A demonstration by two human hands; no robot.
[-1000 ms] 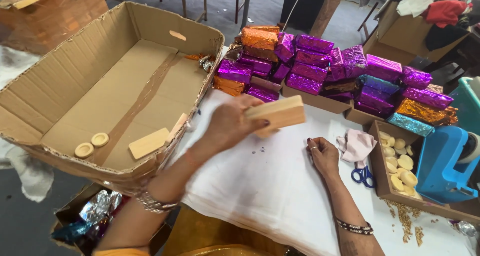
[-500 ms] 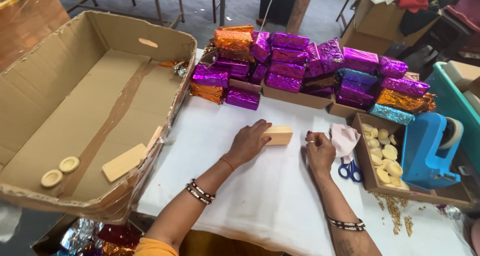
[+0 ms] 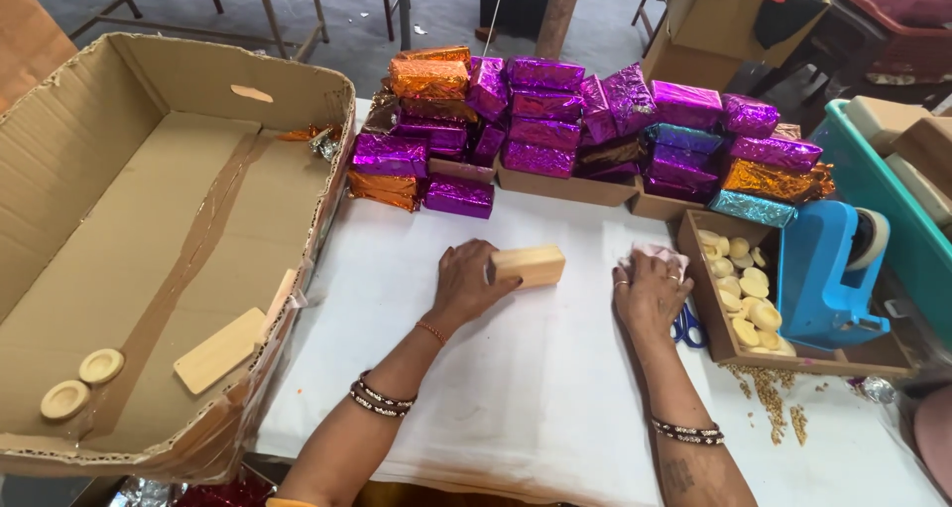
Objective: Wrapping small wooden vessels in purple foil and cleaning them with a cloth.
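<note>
Wooden block [image 3: 527, 265] lies on the white cloth [image 3: 516, 388] near the middle of the table, its left end under the fingers of the left hand [image 3: 466, 284], which is curled over that end and grips it; the fingertips themselves are tucked out of sight behind the block. At three o'clock from the block, the right hand [image 3: 650, 294] lies palm down, fingers pressed onto a pale pink cloth [image 3: 654, 255], most of which is hidden beneath it. The blue-handled scissors [image 3: 684, 326] just beside that hand show only a sliver of handle past the wrist. At twelve o'clock stands a heap of foil-wrapped blocks [image 3: 585, 130], purple, orange and teal; how many rows lie behind cannot be told. At nine o'clock the large cardboard box [image 3: 149, 209] is cut off by the left edge; inside it lie a flat wooden piece [image 3: 218, 350] and two round wooden discs [image 3: 84, 383]. At three o'clock a small carton of pale round pieces [image 3: 739, 294] sits against a blue tape dispenser [image 3: 823, 269].

Half a second ago the right hand rested on bare white cloth beside the pink one, fingers loosely curled; it has since moved onto the pink cloth. The block has barely shifted under the left hand.
</note>
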